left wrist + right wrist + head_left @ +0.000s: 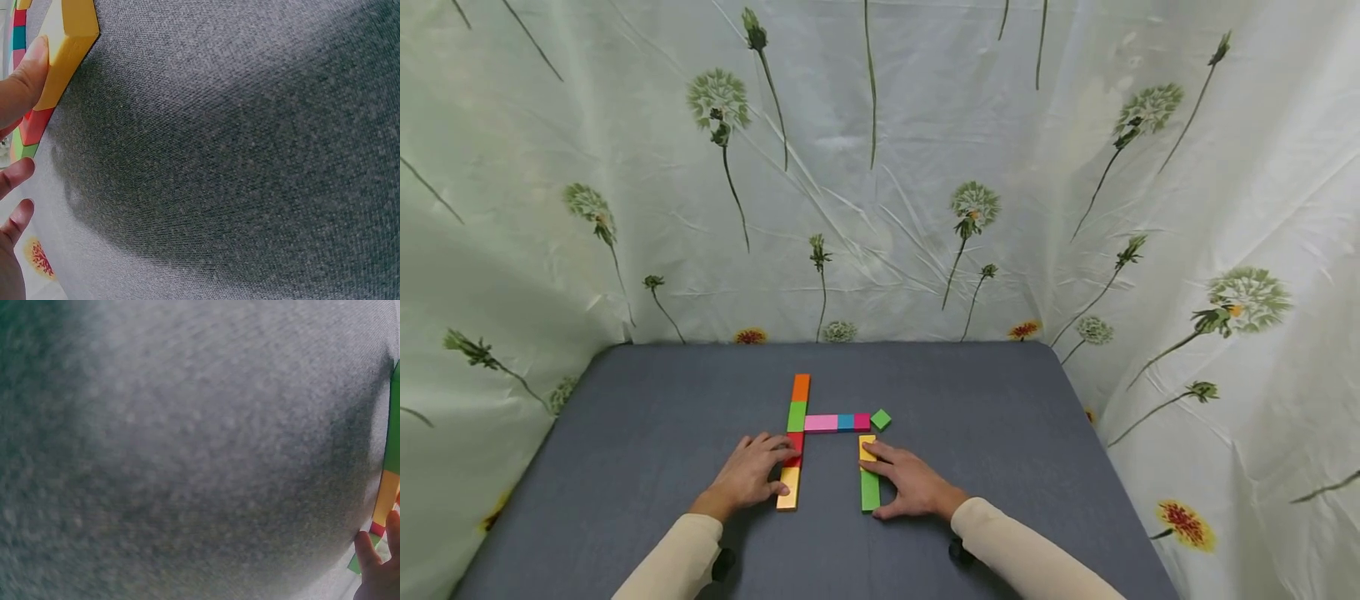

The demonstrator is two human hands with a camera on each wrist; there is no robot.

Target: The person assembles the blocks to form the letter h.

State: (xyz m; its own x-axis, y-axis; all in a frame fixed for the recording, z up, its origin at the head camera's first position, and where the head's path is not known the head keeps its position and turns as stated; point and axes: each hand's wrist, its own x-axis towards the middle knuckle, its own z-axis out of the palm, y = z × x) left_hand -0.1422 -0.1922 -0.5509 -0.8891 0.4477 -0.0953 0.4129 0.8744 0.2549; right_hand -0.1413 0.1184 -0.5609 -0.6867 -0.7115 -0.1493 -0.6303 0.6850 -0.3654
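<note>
A column of blocks runs upward in the head view: a light orange block (787,499), a red block (797,442), a green block (797,416) and an orange block (801,387). My left hand (747,473) rests beside it, fingers on the red block and thumb against the light orange one, as the left wrist view shows at the orange block's side (65,53). On the right, a yellow block (867,439) stands end to end with a long green block (869,493). My right hand (917,485) lays extended fingers over the yellow block, its thumb by the green block's near end.
A row of a pink block (821,424), a blue block (846,422) and a magenta block (862,422) reaches right from the column. A small green block (881,419) sits turned at its end. Flowered curtains (880,208) surround the dark grey table (647,417).
</note>
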